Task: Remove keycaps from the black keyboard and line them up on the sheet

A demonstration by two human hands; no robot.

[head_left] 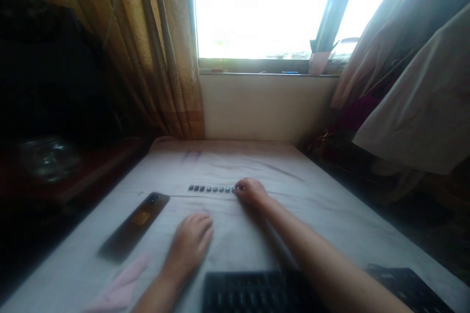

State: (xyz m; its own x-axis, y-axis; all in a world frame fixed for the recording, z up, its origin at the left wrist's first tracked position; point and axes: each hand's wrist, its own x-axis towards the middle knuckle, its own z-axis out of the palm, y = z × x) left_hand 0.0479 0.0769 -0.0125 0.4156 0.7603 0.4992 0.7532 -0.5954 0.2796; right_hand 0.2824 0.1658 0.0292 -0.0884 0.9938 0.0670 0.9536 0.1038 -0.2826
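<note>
A row of several small dark keycaps (211,189) lies across the middle of a pale cloth-covered table (316,205). My right hand (250,190) reaches to the right end of that row, its fingers curled and pinched at the last cap. My left hand (191,239) rests flat on the cloth nearer to me, fingers stretched out, holding nothing. A black keyboard (253,293) lies at the near edge, under my right forearm.
A dark phone (135,225) lies on the left of the table, a pink cloth (123,286) near the front left corner. A dark side surface with a glass object (47,156) stands left. Curtains, a bright window and hanging cloth lie beyond.
</note>
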